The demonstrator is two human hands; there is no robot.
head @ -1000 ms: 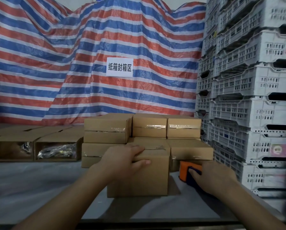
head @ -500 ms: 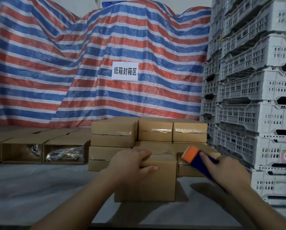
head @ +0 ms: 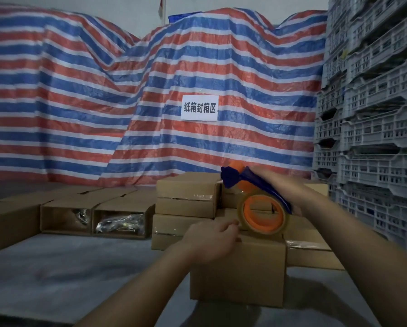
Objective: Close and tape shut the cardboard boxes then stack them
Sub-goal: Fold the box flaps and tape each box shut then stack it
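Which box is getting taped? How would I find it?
Find the white sign on the striped tarp and look straight down. The nearest box stands alone before the stack, under both hands, with the orange tape dispenser above it.

Both forearms reach forward, hands meeting near the middle.

The left hand (head: 213, 239) lies palm-down with fingers curled, fingertips pinched together by the tape roll (head: 261, 214) (whether they grip tape cannot be told). The right hand (head: 284, 188), raised higher, wraps the dispenser (head: 247, 179) handle, wrist bent inward.
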